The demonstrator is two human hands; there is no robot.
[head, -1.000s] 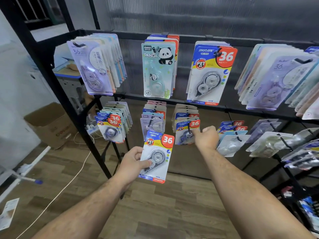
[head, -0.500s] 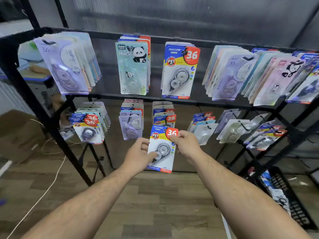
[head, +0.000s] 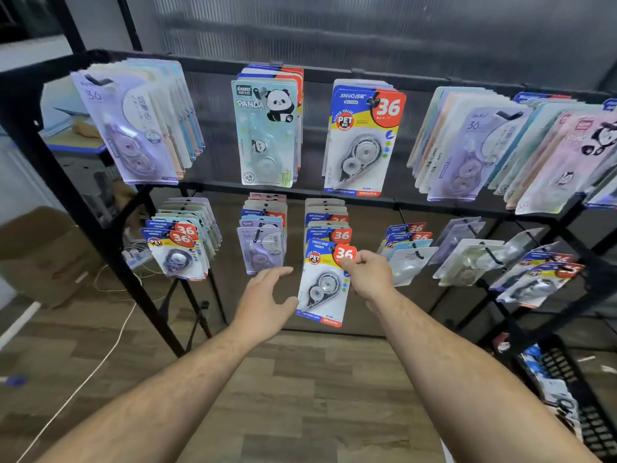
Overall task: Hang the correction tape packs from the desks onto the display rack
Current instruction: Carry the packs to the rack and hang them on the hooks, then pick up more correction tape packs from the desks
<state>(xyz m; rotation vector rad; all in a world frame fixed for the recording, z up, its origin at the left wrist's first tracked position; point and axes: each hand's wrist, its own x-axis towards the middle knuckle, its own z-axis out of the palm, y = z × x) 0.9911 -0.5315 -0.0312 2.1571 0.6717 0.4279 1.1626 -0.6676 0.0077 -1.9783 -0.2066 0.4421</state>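
A blue, yellow and red correction tape pack (head: 323, 285) marked "36" hangs in front of the lower middle row of the black display rack (head: 384, 198). My right hand (head: 369, 274) pinches its top right corner at the red "36" badge. My left hand (head: 263, 300) sits just left of the pack with fingers spread, its thumb close to the pack's lower left edge, holding nothing. The pack's top lies against a stack of like packs (head: 329, 233) on a hook.
Both tiers of the rack carry several rows of hanging packs, purple (head: 133, 135), panda (head: 267, 132) and "36" types (head: 362, 138). A cardboard box (head: 43, 259) and white cable (head: 110, 349) lie on the wooden floor at left. A black basket (head: 574, 406) of packs sits low right.
My left hand has let go of the pack and opened beside it. My right hand now carries the pack alone, raised toward the lower middle hook.
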